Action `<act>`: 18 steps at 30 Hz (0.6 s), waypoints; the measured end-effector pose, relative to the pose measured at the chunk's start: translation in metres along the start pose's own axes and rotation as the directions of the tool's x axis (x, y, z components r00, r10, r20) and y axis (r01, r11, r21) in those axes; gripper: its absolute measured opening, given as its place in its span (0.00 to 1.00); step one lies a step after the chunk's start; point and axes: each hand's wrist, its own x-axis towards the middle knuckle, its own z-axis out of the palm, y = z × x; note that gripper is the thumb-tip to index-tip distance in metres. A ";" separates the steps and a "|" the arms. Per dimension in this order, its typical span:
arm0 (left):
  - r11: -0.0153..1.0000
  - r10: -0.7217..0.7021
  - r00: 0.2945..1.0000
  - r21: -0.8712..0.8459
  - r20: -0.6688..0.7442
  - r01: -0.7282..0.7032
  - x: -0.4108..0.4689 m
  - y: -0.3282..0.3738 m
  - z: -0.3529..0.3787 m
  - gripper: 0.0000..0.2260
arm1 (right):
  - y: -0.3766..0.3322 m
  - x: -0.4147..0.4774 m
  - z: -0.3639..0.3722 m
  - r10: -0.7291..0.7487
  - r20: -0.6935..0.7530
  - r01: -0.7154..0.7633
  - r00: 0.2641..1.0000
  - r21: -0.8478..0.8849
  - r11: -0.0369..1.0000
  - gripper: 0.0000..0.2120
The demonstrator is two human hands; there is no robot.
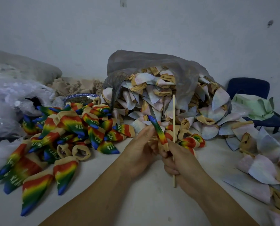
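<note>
A narrow rainbow fabric cone (158,132) with a blue tip points up and away between my hands. My left hand (140,149) pinches its upper side with fingers and thumb. My right hand (178,160) grips its tan lower end and also holds a thin wooden stick (173,121) upright, the stick's lower end poking out below the fist.
Several finished rainbow cones (67,136) lie heaped on the white table (136,201) at left. A grey plastic bag (152,67) spills pale inside-out cones (168,101) at centre and right. Clear plastic bags (13,98) sit at far left, a blue chair (253,90) at right.
</note>
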 end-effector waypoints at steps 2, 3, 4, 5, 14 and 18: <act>1.000 0.016 0.999 -0.004 -0.048 -0.016 0.002 0.002 -0.001 0.11 | 0.002 -0.002 0.002 0.002 0.005 -0.001 1.000 -0.027 1.000 0.20; 1.000 0.021 0.997 0.006 -0.078 -0.021 0.003 0.002 -0.001 0.09 | 0.003 -0.002 0.003 0.003 -0.014 -0.004 1.000 -0.028 1.000 0.20; 1.000 0.024 0.994 0.006 -0.109 -0.024 0.004 0.001 -0.002 0.09 | 0.004 -0.002 0.003 0.009 -0.049 -0.010 0.999 -0.024 1.000 0.19; 1.000 0.022 0.989 -0.009 -0.144 -0.024 0.005 0.001 -0.003 0.10 | 0.004 -0.001 0.002 0.016 -0.100 -0.018 0.995 -0.016 1.000 0.18; 1.000 -0.018 0.965 -0.010 -0.261 0.015 0.004 0.003 -0.007 0.20 | 0.004 -0.004 0.001 -0.355 -0.154 0.259 0.922 -0.435 0.862 0.16; 0.999 -0.051 0.982 -0.005 -0.181 0.050 0.004 0.000 -0.006 0.21 | 0.009 0.001 -0.002 -0.431 -0.148 0.274 0.890 -0.581 0.766 0.07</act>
